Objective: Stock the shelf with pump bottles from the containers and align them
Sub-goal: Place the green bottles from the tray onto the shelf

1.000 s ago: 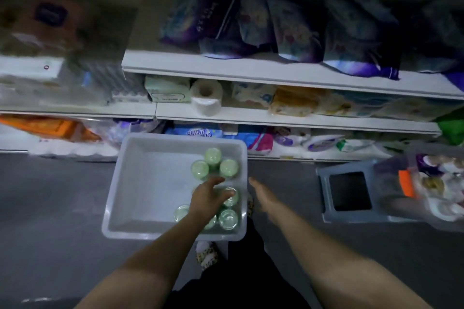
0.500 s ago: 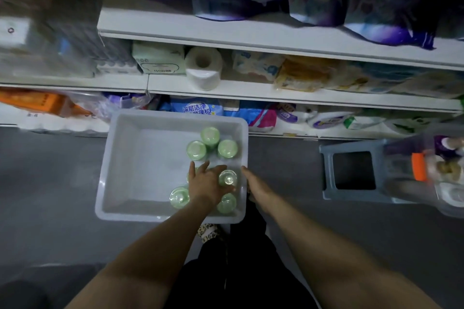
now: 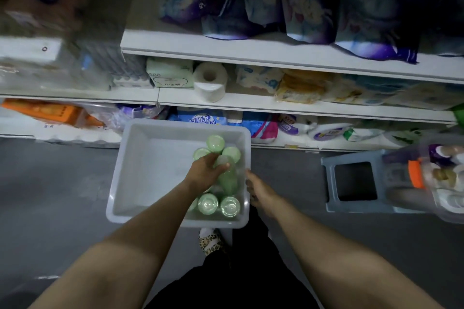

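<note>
A white plastic bin (image 3: 140,183) sits on the grey floor below the shelves. Several pale green bottles stand in its right half, a cluster (image 3: 216,144) at the back and more (image 3: 208,204) at the front. My left hand (image 3: 204,174) grips one green bottle (image 3: 227,178) by its top and holds it tilted above the others. My right hand (image 3: 259,190) hangs just outside the bin's right rim, fingers straight, holding nothing.
White shelves (image 3: 276,103) carry tissue packs, a paper roll (image 3: 209,83) and dark bags. A blue-grey stool (image 3: 356,185) stands at the right beside a clear tub (image 3: 447,178) of bottles. A leopard-print shoe (image 3: 209,242) shows under the bin.
My left hand has closed on a green bottle and lifted it from the front group toward the back of the bin. The right hand stays by the rim.
</note>
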{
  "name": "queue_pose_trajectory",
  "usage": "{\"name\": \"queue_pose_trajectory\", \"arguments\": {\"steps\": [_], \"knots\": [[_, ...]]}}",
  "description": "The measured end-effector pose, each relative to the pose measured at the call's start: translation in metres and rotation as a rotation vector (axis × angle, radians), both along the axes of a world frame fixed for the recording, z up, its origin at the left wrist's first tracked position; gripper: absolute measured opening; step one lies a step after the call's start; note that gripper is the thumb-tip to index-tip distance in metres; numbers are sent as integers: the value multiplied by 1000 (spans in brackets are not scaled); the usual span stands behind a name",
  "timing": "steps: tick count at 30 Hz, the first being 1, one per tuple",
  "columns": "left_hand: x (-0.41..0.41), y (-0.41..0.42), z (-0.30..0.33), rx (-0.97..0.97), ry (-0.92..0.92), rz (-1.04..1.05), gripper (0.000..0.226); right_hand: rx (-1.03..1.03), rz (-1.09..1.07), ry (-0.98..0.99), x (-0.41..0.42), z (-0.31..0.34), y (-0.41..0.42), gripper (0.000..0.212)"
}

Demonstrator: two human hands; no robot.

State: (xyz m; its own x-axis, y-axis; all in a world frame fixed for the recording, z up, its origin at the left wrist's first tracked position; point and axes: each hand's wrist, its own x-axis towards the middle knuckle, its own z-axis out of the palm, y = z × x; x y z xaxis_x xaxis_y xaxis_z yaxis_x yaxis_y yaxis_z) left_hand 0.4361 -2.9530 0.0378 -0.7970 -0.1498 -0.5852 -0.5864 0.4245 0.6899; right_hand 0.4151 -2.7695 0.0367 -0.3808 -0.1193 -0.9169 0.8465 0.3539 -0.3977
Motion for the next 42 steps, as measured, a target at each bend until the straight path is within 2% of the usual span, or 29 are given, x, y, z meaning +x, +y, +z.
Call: {"name": "queue_pose_trajectory", "arguments": {"steps": [5,9,12,15,19,21,25,28,31,35,42], "knots": [[-21,-5,55,134,77,130,43,-84,15,105,-8,38,-18,47],[-43,-10,106,215,163,219,47,-222,-126,198,-27,81,-24,36],[-63,-12,153,280,257,240,47,-262,-192,303,-42,118,-24,37],[-82,-11,205,260,381,248,51,-308,-241,408,-61,158,-29,40],[-102,-2,273,160,548,244,72,-377,-335,523,-79,222,-35,44],[-106,7,295,181,645,234,73,-445,-389,573,-85,252,-37,46],[-104,27,321,218,832,118,59,-561,-479,710,-94,309,-38,51],[-109,35,340,138,924,33,70,-610,-514,784,-102,341,-38,52],[-118,35,362,37,995,34,77,-651,-497,840,-112,365,-36,52],[-133,31,388,66,1051,62,78,-688,-451,914,-130,388,-34,46],[-181,20,405,44,1131,66,70,-620,-360,1061,-173,408,-33,44]]}}
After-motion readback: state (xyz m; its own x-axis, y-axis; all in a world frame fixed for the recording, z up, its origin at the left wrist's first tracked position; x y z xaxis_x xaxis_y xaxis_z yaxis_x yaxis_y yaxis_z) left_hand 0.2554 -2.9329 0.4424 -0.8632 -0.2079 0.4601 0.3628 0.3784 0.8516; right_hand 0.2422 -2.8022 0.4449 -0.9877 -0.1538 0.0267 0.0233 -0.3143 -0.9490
